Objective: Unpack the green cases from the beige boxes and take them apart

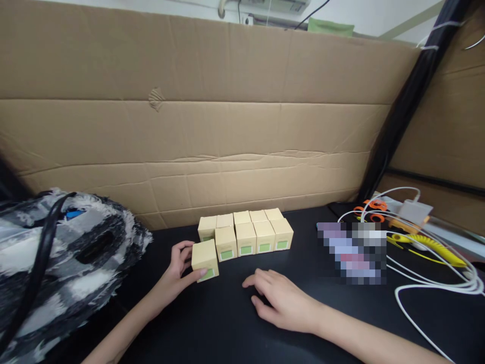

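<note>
- The left hand (178, 268) grips a small tan cardboard box with a green label (205, 260) on the black tabletop (227, 323), just left of a two-row cluster of matching boxes (248, 232).
- The right hand (278, 298) rests open, palm down, apparently touching nothing else.
- White cables (428, 290) lie at right.

We see a small box (205, 260) of matt, smooth tan cardboard with a pale green paper label, held at its side by the bare left hand (178, 270). The other boxes (250, 232) beside it have the same matt card finish. The table (303, 273) looks black, smooth and slightly dull. The wall panel (212, 116) is raw brown corrugated cardboard, creased and dented. The bag (60, 253) looks like soft, fuzzy cloth. The cables (435, 288) look like glossy white plastic.
</note>
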{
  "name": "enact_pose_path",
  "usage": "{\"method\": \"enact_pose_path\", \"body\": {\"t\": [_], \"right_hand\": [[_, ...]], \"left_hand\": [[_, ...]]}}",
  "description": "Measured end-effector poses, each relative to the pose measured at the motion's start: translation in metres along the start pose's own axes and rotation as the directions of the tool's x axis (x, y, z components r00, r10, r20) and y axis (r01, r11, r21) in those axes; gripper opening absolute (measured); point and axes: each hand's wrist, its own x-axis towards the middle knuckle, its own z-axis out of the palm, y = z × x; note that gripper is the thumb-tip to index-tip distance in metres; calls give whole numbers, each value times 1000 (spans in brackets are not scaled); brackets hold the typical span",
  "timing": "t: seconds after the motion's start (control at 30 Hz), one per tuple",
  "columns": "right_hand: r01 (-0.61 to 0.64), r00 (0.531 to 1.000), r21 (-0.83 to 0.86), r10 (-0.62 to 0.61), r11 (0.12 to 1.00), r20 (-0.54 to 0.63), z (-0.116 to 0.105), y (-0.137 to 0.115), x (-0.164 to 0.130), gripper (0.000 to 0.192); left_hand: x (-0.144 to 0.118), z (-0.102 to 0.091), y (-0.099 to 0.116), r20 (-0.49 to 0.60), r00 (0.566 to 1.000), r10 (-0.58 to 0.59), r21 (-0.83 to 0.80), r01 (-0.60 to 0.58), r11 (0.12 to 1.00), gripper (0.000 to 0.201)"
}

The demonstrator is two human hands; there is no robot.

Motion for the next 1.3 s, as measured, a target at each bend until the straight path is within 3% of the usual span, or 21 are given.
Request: {"method": "enact_pose_path", "body": {"t": [0.4, 1.3], "right_hand": [[12, 1000, -34, -11, 999, 11, -1, -1, 0, 24], [40, 999, -91, -39, 995, 18, 0, -1, 0, 24]], "left_hand": [[-2, 5, 7, -69, 998, -14, -16, 13, 1000, 53], [1, -4, 0, -23, 1000, -20, 50, 21, 999, 57]]}}
